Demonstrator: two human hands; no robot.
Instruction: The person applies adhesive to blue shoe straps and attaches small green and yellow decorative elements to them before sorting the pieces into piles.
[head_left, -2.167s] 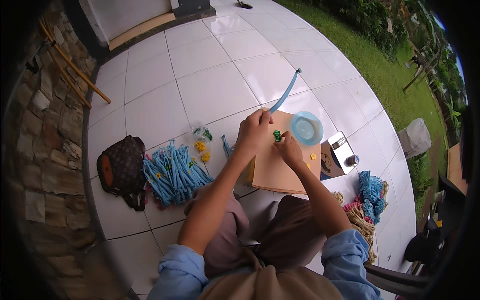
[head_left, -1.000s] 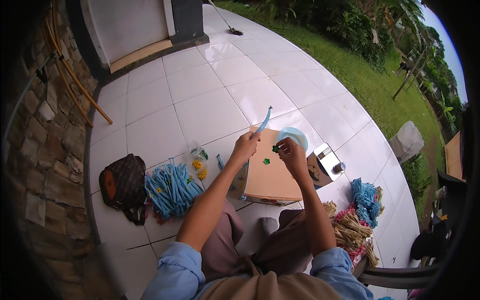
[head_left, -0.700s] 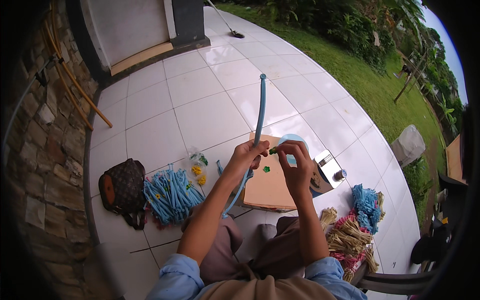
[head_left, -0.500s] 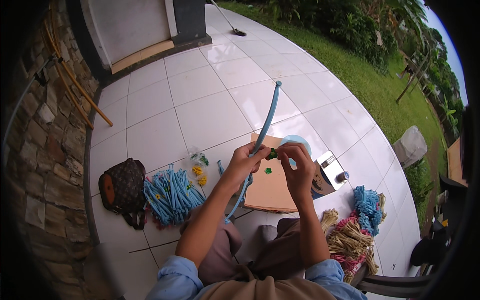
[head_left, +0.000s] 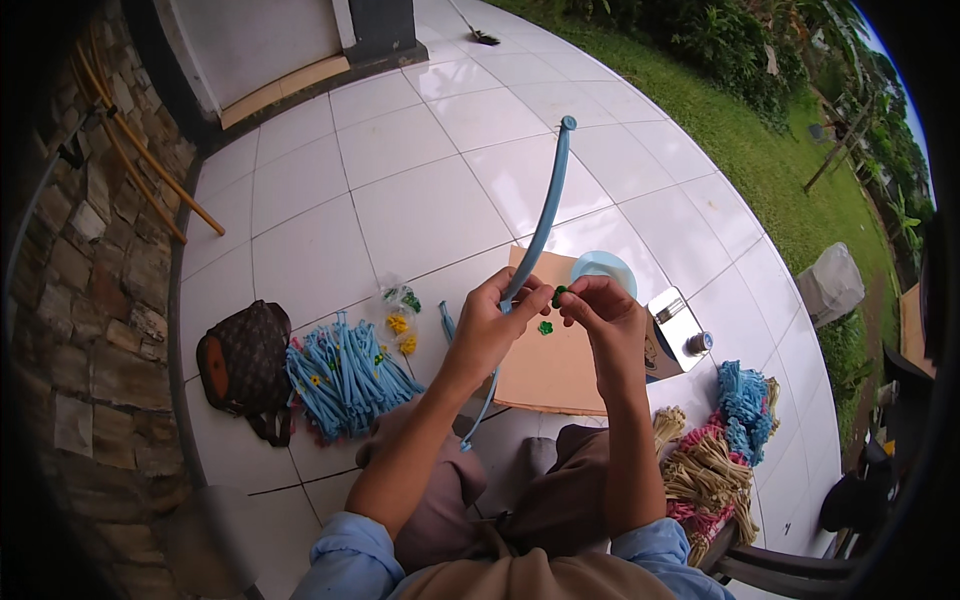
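Note:
A long blue strap (head_left: 550, 205) with a round, button-like top end rises from my left hand (head_left: 490, 325), which is closed round its middle. Its thin tail hangs down toward my lap. Close beside it, the fingertips of my right hand (head_left: 612, 325) pinch a small dark green flower-shaped piece (head_left: 560, 296). The left thumb and fingertip meet the same piece, partly covering it. Under the hands, another green flower (head_left: 545, 328) lies on a sheet of brown cardboard (head_left: 550, 380).
Left are a brown handbag (head_left: 245, 355), a heap of blue straps (head_left: 350, 380) and clear bags with yellow flowers (head_left: 398, 324). Right are a light blue dish (head_left: 610, 268), a metal tin (head_left: 678, 330) with a spool (head_left: 698, 344), and bundles of beige strands (head_left: 710, 470).
Both hands, still on the strap and the green piece, have shifted slightly right in the picture. The strap's top end stands higher. The whole view has also moved a little.

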